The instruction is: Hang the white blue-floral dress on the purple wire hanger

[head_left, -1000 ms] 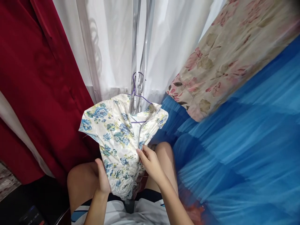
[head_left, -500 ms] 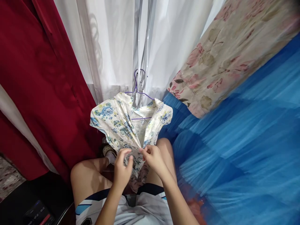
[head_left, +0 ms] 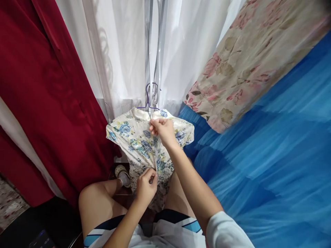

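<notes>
We saw the floral garment [head_left: 142, 145], white with blue flowers and touches of yellow and green, hanging upright in front of the person, its lower part between the bare knees. It hung from a purple hanger [head_left: 147, 104], whose hook rose above the collar beside narrow silvery strips [head_left: 150, 51]. We saw the right hand [head_left: 163, 131] up at the neckline, its fingers curled and thumb and forefinger pinched narrowly on the cloth at the centre of the collar. The left hand [head_left: 146, 186] was lower, about the waist, with its thumb and fingertips drawn together on the front of the garment; the exact bit of cloth between them was too small for us to tell. Between the two hands we could follow a pale line down the middle of the front. Behind the hanger we saw a white curtain [head_left: 124, 51], with red cloth [head_left: 51, 103] on the left. On the right, a pink-flowered cloth [head_left: 227, 75] hung over layered blue tulle [head_left: 258, 165]. Beside the garment's left edge we noticed a pale clog [head_left: 120, 171] on a foot, and at lower left a black surface [head_left: 55, 215] bearing a dark device [head_left: 42, 240].
</notes>
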`<state>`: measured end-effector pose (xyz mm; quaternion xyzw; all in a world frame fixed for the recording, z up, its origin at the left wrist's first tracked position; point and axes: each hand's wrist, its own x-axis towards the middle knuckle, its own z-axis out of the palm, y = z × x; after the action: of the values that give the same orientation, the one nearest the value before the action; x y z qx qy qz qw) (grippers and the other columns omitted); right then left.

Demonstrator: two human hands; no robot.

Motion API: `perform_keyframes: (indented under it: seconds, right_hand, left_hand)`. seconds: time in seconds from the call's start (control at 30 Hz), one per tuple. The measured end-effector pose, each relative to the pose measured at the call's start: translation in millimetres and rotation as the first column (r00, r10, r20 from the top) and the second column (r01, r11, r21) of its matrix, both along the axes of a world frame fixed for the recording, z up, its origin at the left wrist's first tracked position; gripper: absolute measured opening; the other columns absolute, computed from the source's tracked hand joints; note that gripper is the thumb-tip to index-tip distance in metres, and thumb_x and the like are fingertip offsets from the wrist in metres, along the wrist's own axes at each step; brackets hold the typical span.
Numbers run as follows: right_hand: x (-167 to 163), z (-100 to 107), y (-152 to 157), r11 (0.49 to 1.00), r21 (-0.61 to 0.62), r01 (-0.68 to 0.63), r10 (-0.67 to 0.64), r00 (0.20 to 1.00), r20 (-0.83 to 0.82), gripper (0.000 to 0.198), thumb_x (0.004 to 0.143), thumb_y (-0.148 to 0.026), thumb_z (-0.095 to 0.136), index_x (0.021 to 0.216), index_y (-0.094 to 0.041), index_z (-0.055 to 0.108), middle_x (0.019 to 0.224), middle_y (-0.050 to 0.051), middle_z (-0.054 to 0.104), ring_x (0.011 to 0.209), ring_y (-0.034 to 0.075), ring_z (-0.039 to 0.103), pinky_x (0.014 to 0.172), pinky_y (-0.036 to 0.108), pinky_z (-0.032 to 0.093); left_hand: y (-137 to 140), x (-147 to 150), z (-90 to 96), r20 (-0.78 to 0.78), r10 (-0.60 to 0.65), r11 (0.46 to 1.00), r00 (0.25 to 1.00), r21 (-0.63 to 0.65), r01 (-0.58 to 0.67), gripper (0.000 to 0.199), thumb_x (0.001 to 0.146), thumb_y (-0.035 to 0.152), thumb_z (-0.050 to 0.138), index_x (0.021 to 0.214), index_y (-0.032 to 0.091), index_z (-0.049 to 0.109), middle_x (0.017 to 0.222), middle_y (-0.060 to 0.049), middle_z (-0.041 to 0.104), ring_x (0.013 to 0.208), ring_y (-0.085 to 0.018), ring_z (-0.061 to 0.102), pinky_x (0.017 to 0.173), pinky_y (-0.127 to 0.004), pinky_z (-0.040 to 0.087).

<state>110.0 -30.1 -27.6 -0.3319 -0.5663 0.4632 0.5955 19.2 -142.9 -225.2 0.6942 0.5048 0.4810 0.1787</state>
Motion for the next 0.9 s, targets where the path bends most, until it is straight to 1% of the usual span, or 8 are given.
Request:
perform_keyframes:
  seconds: [0.17,0.23,0.37,0.5,0.6,0.77,0.83,0.9]
  right_hand:
    - [-5.6,12.0,-0.4,0.998,0.055,0.038,-0.035,0.998,-0.048,0.026,0.083,-0.038,0.063,0.071,-0.016,0.059,0.054,-0.003,0.061,0.042,0.008,0.052,0.041,0.020,0.035]
    - [-5.2,5.7,-8.4,0.998,0.051,0.024,-0.022,0.999,-0.040,0.022,0.084,-0.037,0.061,0.075,-0.016,0.058,0.054,-0.004,0.060,0.041,0.008,0.050,0.042,0.020,0.035]
    - [-7.2,-2.1,-19.0,0.997,0.077,-0.011,0.011,1.000,0.005,0.019,0.085,-0.034,0.061,0.077,-0.017,0.056,0.055,-0.004,0.059,0.041,0.009,0.049,0.044,0.021,0.036]
    - [-12.3,-5.8,-12.5,0.985,0.169,0.020,-0.035,0.995,0.091,0.019,0.086,-0.035,0.058,0.076,-0.019,0.053,0.054,-0.005,0.056,0.044,0.010,0.047,0.047,0.023,0.037]
    - [-13.2,-17.5,-1.0,0.956,0.252,0.150,-0.197,0.965,0.174,0.021,0.084,-0.031,0.057,0.069,-0.021,0.048,0.053,-0.005,0.049,0.047,0.010,0.042,0.048,0.023,0.032]
    - [-6.7,-49.9,0.7,0.954,0.218,0.204,-0.256,0.934,0.248,0.023,0.081,-0.027,0.056,0.061,-0.021,0.044,0.053,-0.006,0.042,0.049,0.010,0.039,0.049,0.023,0.029]
    - [-3.0,-59.4,-6.8,0.965,0.188,0.181,-0.226,0.939,0.258,0.023,0.080,-0.026,0.056,0.061,-0.021,0.043,0.052,-0.007,0.040,0.048,0.010,0.037,0.049,0.023,0.027]
    - [0.3,-65.5,-15.1,0.977,0.155,0.147,-0.185,0.945,0.269,0.022,0.080,-0.026,0.056,0.062,-0.021,0.044,0.052,-0.007,0.040,0.048,0.010,0.037,0.048,0.023,0.027]
  left_hand:
    - [13.6,-12.3,20.5,-0.065,-0.099,0.995,0.993,-0.002,0.099,0.014,0.090,0.022,0.054,0.077,0.020,0.059,0.078,-0.003,0.062,0.076,-0.018,0.060,0.070,-0.027,0.045]
    - [27.0,-30.0,53.2,-0.009,-0.067,0.995,0.998,0.074,0.067,0.012,0.092,0.027,0.055,0.095,0.021,0.065,0.080,-0.003,0.064,0.077,-0.018,0.062,0.073,-0.027,0.047]
    - [62.9,-62.5,144.7,0.085,0.043,0.947,0.995,0.316,-0.067,0.036,0.098,0.030,0.047,0.132,0.021,0.054,0.080,-0.001,0.062,0.074,-0.016,0.061,0.075,-0.028,0.048]
    - [92.9,-68.8,202.9,-0.181,-0.041,0.887,0.983,0.446,0.119,0.021,0.096,0.028,0.051,0.105,0.019,0.068,0.091,-0.005,0.067,0.087,-0.018,0.062,0.081,-0.029,0.046]
    - [102.6,-67.3,214.5,-0.159,-0.040,0.855,0.987,0.505,0.116,0.018,0.095,0.027,0.054,0.092,0.018,0.068,0.091,-0.005,0.069,0.088,-0.018,0.063,0.081,-0.028,0.046]
    - [131.3,-103.7,211.1,0.306,0.058,0.832,0.950,0.512,-0.215,0.017,0.091,0.031,0.059,0.091,0.017,0.067,0.088,-0.003,0.067,0.086,-0.016,0.062,0.082,-0.025,0.048]
    - [149.8,-131.4,201.2,0.579,0.063,0.846,0.813,0.401,-0.351,0.013,0.089,0.028,0.061,0.089,0.016,0.066,0.087,-0.002,0.065,0.083,-0.014,0.061,0.078,-0.023,0.048]
    - [165.5,-156.4,184.4,0.847,0.084,0.899,0.525,0.162,-0.406,0.008,0.088,0.023,0.059,0.088,0.017,0.063,0.083,-0.001,0.062,0.077,-0.011,0.060,0.072,-0.021,0.049]
